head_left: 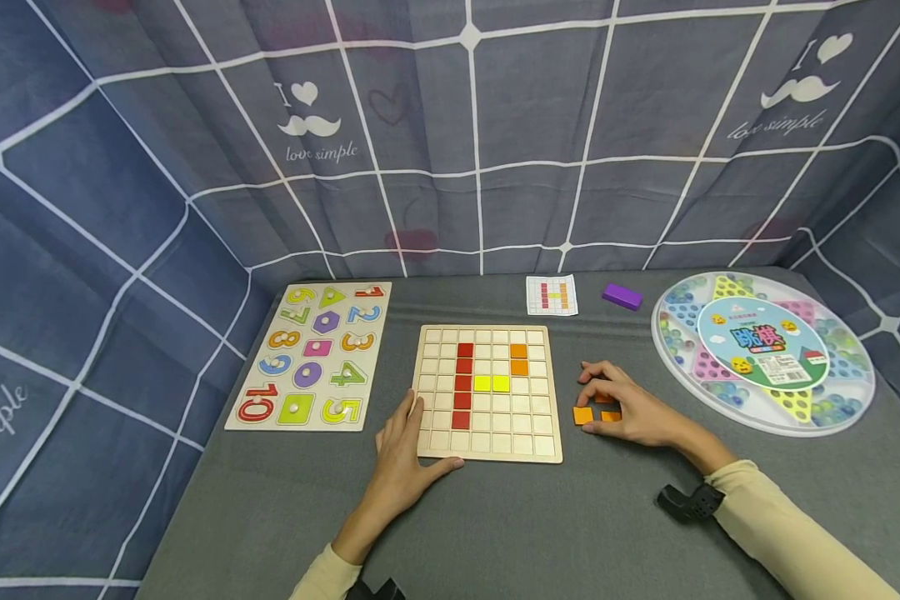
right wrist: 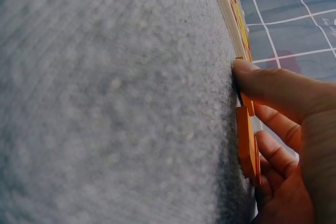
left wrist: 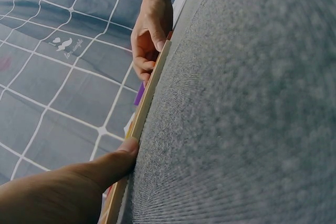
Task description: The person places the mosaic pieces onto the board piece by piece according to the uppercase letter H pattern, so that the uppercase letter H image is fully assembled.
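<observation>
A square wooden grid board (head_left: 487, 433) lies flat, bearing a column of several red tiles (head_left: 462, 383), two yellow tiles (head_left: 491, 383) and two orange tiles (head_left: 519, 360). My left hand (head_left: 403, 454) rests at its near left corner, fingers straight along the left edge and thumb (left wrist: 123, 156) against the front edge. Right of the board, my right hand (head_left: 622, 408) pinches an orange square tile (head_left: 582, 415) between thumb and a finger. Other orange tiles (head_left: 611, 416) lie under that hand, partly hidden by its fingers.
Behind the board lie a small pattern card (head_left: 551, 296) and a purple block (head_left: 622, 297). A number and shape puzzle board (head_left: 307, 358) is at the left. On the right sits a round Chinese checkers board (head_left: 765, 354) with a label. Patterned curtain (head_left: 420, 108) surrounds the grey tabletop (head_left: 532, 533).
</observation>
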Available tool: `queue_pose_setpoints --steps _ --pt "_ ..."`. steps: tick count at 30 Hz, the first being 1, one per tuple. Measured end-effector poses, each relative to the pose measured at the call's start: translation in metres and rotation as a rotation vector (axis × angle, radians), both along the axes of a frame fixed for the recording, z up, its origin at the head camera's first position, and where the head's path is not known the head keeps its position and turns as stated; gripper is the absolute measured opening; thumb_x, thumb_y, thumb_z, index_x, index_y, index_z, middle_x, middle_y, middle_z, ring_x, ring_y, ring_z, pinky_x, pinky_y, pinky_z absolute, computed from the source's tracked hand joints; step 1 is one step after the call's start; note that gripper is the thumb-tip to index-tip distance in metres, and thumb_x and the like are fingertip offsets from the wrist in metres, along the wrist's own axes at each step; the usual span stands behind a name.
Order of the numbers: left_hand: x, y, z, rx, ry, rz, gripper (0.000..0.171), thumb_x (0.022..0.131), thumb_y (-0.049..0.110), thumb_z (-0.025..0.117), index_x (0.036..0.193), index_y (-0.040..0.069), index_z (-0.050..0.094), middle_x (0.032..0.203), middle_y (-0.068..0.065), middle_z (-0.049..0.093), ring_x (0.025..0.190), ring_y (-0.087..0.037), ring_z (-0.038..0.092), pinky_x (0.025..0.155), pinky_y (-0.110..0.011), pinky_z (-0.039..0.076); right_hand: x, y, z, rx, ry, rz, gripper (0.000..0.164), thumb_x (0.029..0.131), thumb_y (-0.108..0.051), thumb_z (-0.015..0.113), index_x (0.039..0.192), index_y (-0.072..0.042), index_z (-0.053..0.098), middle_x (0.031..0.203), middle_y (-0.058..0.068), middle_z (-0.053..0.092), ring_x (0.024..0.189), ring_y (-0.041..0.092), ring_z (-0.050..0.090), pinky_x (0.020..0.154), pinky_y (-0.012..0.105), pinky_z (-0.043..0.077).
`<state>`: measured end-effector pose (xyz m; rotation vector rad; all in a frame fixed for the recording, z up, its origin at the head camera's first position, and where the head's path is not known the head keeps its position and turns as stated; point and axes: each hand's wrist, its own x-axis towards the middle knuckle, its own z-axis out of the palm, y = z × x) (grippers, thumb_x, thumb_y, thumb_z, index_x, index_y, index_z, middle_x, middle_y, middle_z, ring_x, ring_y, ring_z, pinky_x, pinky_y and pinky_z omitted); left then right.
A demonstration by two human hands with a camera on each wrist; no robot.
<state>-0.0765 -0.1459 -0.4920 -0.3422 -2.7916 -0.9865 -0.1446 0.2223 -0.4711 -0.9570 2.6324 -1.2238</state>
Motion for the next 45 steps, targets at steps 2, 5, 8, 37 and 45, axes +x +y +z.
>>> queue_pose_setpoints --steps 2,5,8,37,45 --pt "0.0 0.0 0.0 -0.002 0.003 0.002 0.11 0.066 0.043 0.089 0.148 -0.007 0.035 0.156 -0.026 0.027 0.136 -0.043 0.034 0.096 -0.053 0.024 -0.001 0.001 -0.004 0.006 0.005 -0.005 0.025 0.077 -0.008 0.083 0.094 -0.015 0.066 0.128 0.017 0.049 0.136 0.044 0.034 0.093 0.014 0.038" --pt "0.0 0.0 0.0 0.0 0.004 0.001 0.109 0.067 0.043 0.089 0.148 -0.007 0.035 0.156 -0.026 0.027 0.136 -0.043 0.035 0.096 -0.053 0.024 -0.004 0.005 -0.011 0.02 0.011 -0.01 0.026 0.078 -0.013 0.083 0.096 -0.021 0.065 0.13 0.012 0.048 0.138 0.039 0.033 0.095 0.013 0.036" --pt "0.0 0.0 0.0 0.003 -0.001 0.001 0.109 0.067 0.044 0.088 0.147 -0.007 0.035 0.156 -0.026 0.027 0.137 -0.043 0.034 0.097 -0.054 0.024 -0.007 0.008 -0.017 0.022 0.009 -0.007 0.026 0.079 -0.02 0.083 0.097 -0.026 0.064 0.131 0.007 0.048 0.139 0.036 0.033 0.095 0.013 0.035" --pt "0.0 0.0 0.001 0.012 -0.018 -0.002 0.109 0.067 0.043 0.088 0.147 -0.007 0.035 0.157 -0.025 0.026 0.137 -0.042 0.034 0.097 -0.054 0.023 -0.01 0.01 -0.019 0.026 0.007 -0.014 0.023 0.082 -0.024 0.081 0.097 -0.027 0.065 0.13 0.005 0.049 0.139 0.035 0.035 0.094 0.016 0.039" --pt "0.001 0.0 0.002 0.02 -0.024 -0.004 0.109 0.067 0.043 0.088 0.148 -0.007 0.034 0.157 -0.025 0.025 0.138 -0.042 0.032 0.099 -0.054 0.022 -0.015 0.003 -0.017 0.036 0.043 -0.059 0.026 0.08 -0.026 0.082 0.099 -0.03 0.065 0.126 0.005 0.051 0.129 0.033 0.041 0.101 0.045 0.033"
